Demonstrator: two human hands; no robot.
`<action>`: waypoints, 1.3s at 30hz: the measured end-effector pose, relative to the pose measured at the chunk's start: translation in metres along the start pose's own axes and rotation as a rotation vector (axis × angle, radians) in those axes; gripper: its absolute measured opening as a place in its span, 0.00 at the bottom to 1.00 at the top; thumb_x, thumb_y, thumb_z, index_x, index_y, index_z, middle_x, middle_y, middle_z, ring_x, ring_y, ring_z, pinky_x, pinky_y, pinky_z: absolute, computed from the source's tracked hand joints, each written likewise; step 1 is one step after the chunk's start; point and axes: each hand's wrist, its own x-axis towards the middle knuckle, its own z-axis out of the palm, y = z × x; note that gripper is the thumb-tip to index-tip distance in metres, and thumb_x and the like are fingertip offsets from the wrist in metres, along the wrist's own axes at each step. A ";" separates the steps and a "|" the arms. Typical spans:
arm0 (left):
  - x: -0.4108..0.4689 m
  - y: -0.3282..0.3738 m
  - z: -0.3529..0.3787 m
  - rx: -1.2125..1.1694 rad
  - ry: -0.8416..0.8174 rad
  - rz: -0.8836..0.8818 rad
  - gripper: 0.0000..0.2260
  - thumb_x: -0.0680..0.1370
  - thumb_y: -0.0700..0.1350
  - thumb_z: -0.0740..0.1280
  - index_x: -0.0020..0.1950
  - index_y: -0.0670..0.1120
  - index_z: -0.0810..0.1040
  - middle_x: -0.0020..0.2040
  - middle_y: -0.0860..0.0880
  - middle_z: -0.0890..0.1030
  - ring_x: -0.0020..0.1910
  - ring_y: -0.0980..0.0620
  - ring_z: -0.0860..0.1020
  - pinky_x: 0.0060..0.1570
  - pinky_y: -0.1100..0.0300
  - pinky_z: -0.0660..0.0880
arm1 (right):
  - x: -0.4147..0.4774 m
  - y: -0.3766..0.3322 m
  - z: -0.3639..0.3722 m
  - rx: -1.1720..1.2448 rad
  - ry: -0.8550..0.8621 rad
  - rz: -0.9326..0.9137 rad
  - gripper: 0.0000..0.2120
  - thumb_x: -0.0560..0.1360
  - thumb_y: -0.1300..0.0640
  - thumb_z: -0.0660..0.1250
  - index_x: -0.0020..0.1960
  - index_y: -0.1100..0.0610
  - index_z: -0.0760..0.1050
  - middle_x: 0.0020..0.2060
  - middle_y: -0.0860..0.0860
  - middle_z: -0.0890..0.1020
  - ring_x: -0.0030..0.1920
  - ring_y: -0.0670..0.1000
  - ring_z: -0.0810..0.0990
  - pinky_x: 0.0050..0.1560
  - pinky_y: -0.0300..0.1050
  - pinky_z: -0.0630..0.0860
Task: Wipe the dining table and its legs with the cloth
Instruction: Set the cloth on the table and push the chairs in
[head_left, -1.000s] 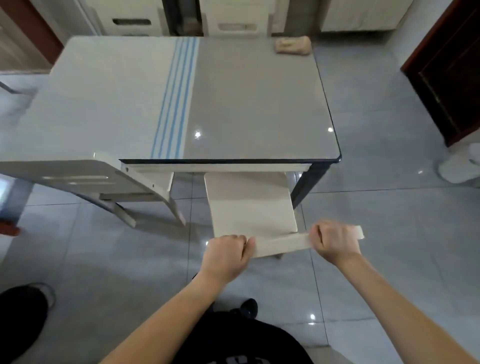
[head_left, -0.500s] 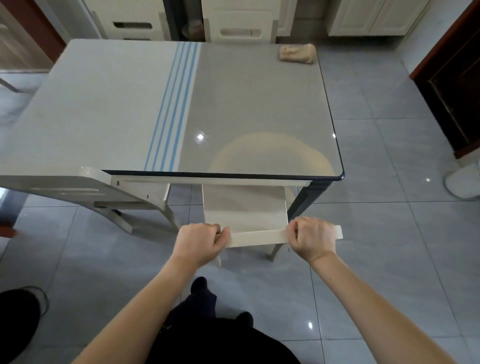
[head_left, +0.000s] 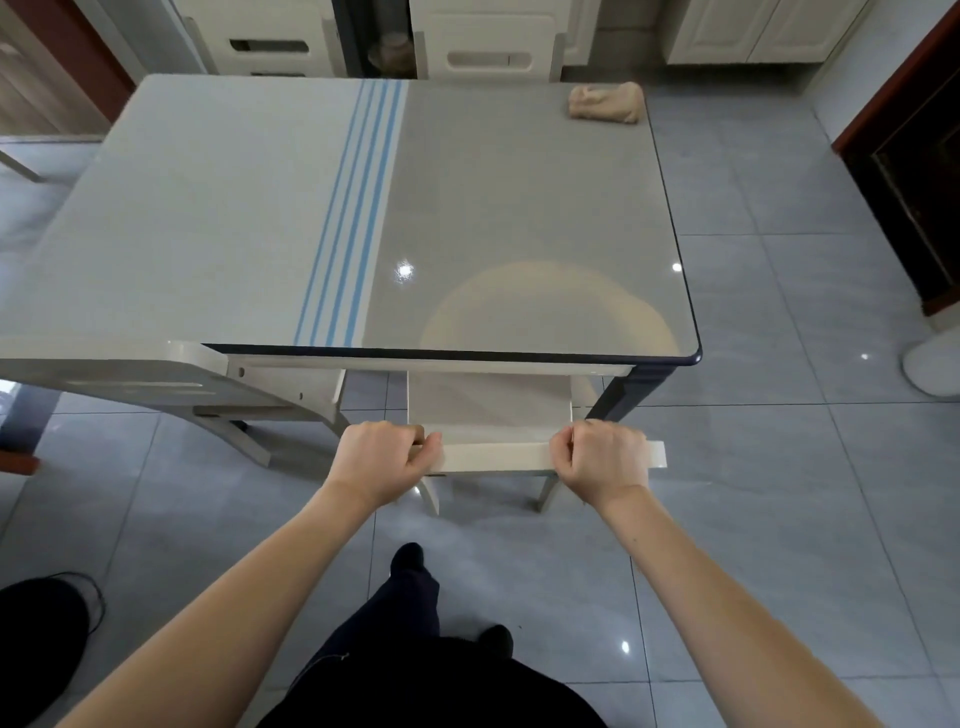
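The grey dining table (head_left: 249, 208) with blue stripes fills the upper middle of the view. A crumpled beige cloth (head_left: 605, 103) lies on its far right corner, away from both hands. A cream chair (head_left: 491, 405) stands partly under the table's near edge. My left hand (head_left: 382, 460) grips the left end of the chair's top rail (head_left: 496, 456) and my right hand (head_left: 602, 457) grips its right end. One dark table leg (head_left: 631, 392) shows at the near right corner.
A second cream chair (head_left: 171, 382) stands at the table's near left. Two more chairs (head_left: 491, 49) sit at the far side. Grey tiled floor (head_left: 779, 493) surrounds the table. A dark door (head_left: 919, 171) and a white round base (head_left: 932, 364) are on the right.
Both hands have pushed the chair forward, so its seat sits further under the table. I have stepped closer to the table.
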 end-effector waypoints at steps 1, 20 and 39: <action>0.003 0.005 0.000 -0.001 -0.007 0.002 0.31 0.72 0.62 0.40 0.35 0.48 0.77 0.25 0.49 0.74 0.28 0.48 0.73 0.30 0.59 0.68 | 0.005 0.006 0.001 -0.006 0.008 -0.004 0.16 0.69 0.51 0.52 0.24 0.53 0.59 0.17 0.51 0.70 0.21 0.53 0.58 0.28 0.33 0.48; 0.087 -0.015 -0.027 -0.055 -0.068 -0.004 0.21 0.77 0.54 0.53 0.31 0.45 0.72 0.24 0.50 0.72 0.28 0.48 0.72 0.32 0.57 0.69 | 0.085 -0.002 0.003 0.050 -0.007 -0.006 0.22 0.69 0.48 0.40 0.27 0.57 0.65 0.26 0.57 0.77 0.27 0.60 0.72 0.29 0.41 0.56; 0.099 -0.037 -0.016 -0.074 -0.088 0.083 0.24 0.77 0.56 0.48 0.32 0.45 0.74 0.25 0.49 0.75 0.28 0.49 0.74 0.34 0.56 0.73 | 0.089 -0.011 0.024 0.027 0.057 0.047 0.17 0.69 0.51 0.49 0.23 0.55 0.59 0.18 0.53 0.73 0.21 0.54 0.61 0.28 0.37 0.52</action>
